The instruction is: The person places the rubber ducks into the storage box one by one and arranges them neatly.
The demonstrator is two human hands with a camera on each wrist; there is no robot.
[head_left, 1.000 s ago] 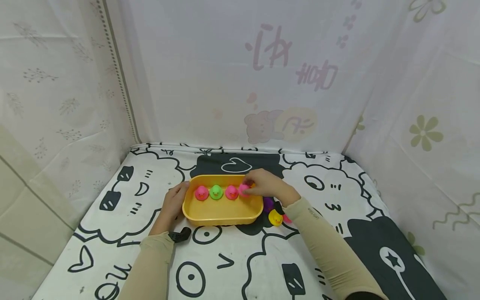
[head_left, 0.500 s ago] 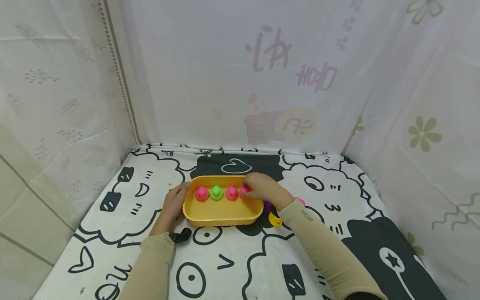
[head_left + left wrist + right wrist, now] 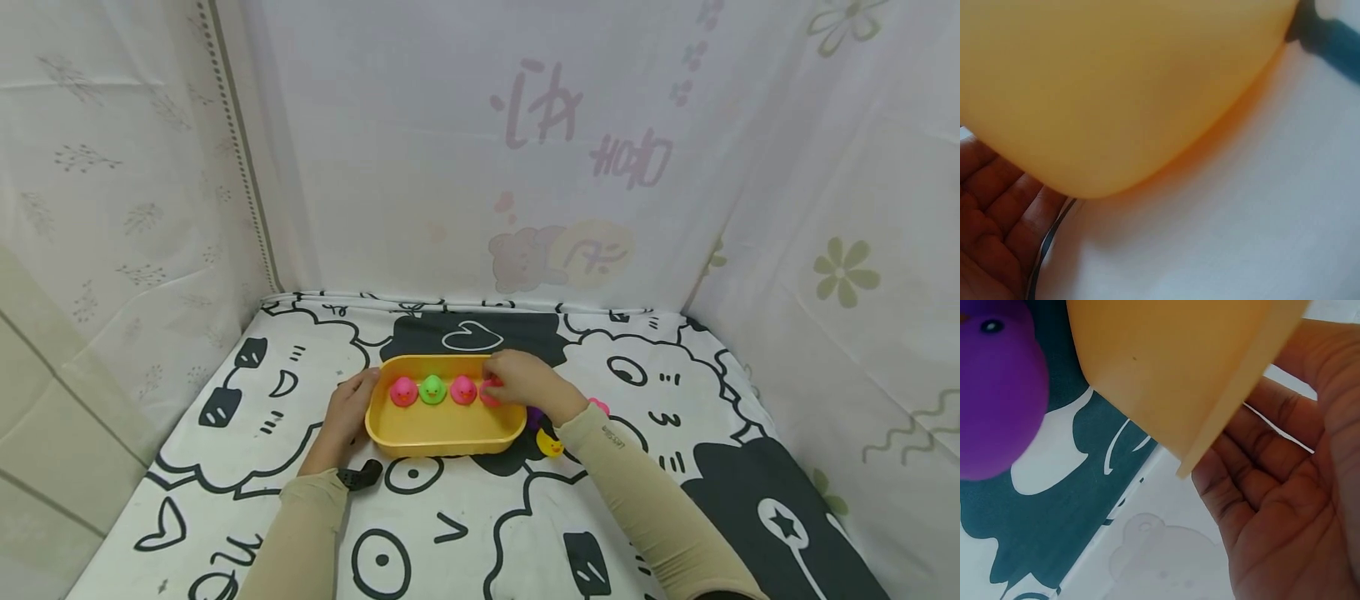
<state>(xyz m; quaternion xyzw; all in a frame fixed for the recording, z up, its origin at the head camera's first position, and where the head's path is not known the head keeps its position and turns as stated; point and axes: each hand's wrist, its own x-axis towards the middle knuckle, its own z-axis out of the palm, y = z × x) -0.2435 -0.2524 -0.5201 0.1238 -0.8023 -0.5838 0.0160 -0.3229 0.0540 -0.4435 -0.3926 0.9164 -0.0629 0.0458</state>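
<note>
A yellow tray (image 3: pixel 450 435) stands on the patterned cloth. In it is a row of small rubber ducks: a pink duck (image 3: pixel 403 392), a green duck (image 3: pixel 432 389), another pink duck (image 3: pixel 462 390) and a partly covered pink duck (image 3: pixel 491 393) at the right end. My right hand (image 3: pixel 528 382) reaches over the tray's right rim and pinches that last duck, its fingertips partly hiding it. In the right wrist view the tray wall hides the duck. My left hand (image 3: pixel 350 408) rests against the tray's left end, its fingers extended along the outer wall in the left wrist view.
Right of the tray, partly behind my right wrist, sit a purple duck (image 3: pixel 1000 394), a yellow duck (image 3: pixel 550 444) and a pink thing (image 3: pixel 600 406) mostly covered by the sleeve. White printed curtains (image 3: pixel 450 167) enclose the back and sides of the cloth-covered surface (image 3: pixel 435 567).
My right hand has lowered slightly into the tray, covering more of the rightmost pink duck. Its forearm has shifted, uncovering a pink thing behind the sleeve. My left hand has stayed put.
</note>
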